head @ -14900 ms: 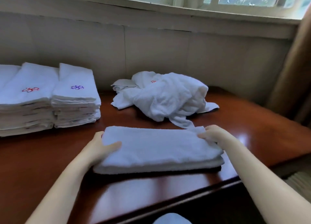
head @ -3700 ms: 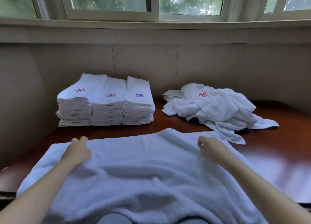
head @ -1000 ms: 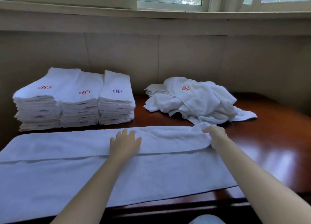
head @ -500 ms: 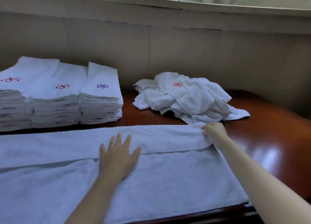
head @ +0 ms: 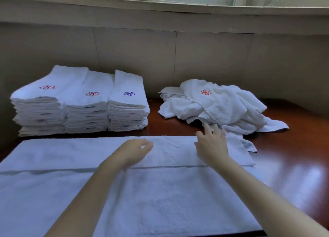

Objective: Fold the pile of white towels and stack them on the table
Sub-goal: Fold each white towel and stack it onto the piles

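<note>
My left hand [head: 135,151] and right hand [head: 211,146] hover empty over this soft, floppy towel [head: 160,192], best pinched at its near corners.

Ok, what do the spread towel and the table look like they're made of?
Towel: looks like white terry cloth, probably cotton; matte, with a fuzzy, nubby pile and soft rounded fold edges. Table: seems to be reddish-brown wood under a glossy varnish, since it mirrors the window light. Solid wood or veneer, I cannot tell.
</note>
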